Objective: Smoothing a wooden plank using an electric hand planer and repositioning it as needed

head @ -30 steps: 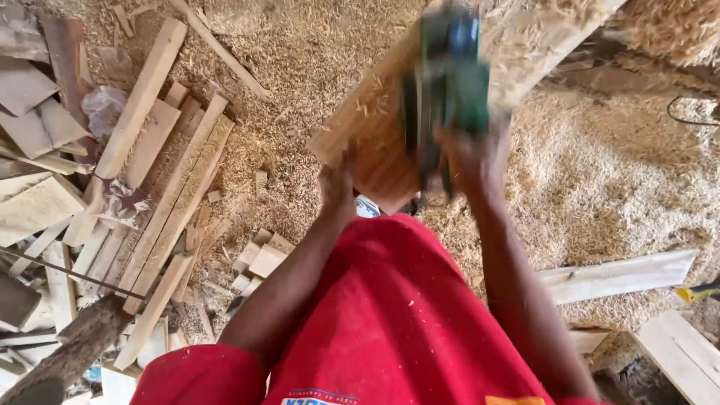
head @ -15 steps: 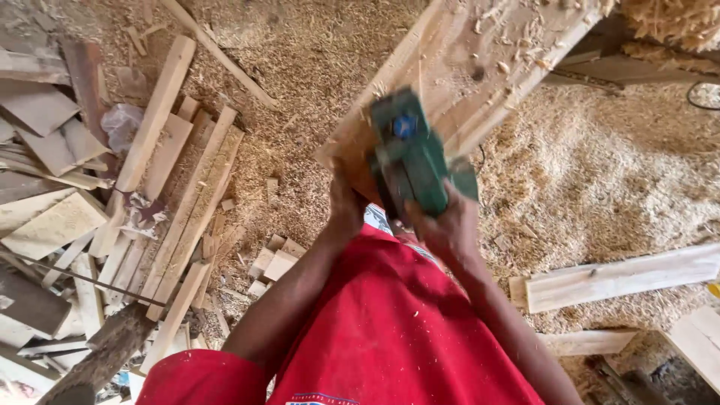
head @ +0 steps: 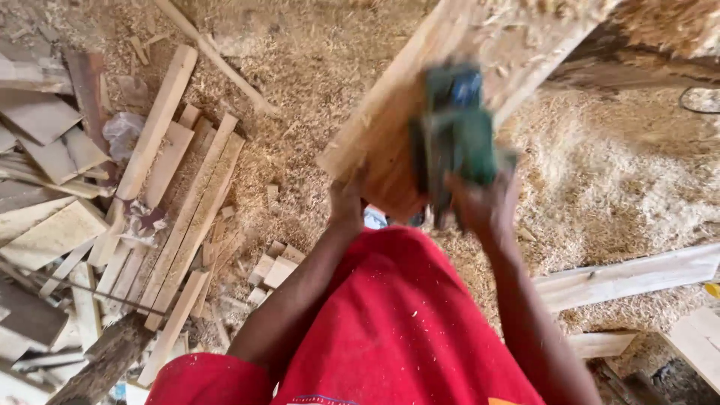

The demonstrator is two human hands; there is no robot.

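Observation:
A green electric planer [head: 454, 135] rests on a long pale wooden board [head: 390, 120] that runs from the centre up to the top right. My right hand [head: 480, 206] grips the planer's rear handle. At the board's near end my left hand [head: 346, 204] holds its rounded edge. The planer is blurred by motion. Wood shavings lie on the board's far part. My red shirt fills the bottom middle.
Sawdust and shavings cover the ground. Several planks and offcuts [head: 180, 202] are piled at the left, with small blocks [head: 274, 266] near my left arm. More boards [head: 622, 274] lie at the right. A cable loop [head: 701, 97] sits at the far right.
The planer has slid away from me along the board since half a second ago, after having come back toward me. Both hands keep their hold.

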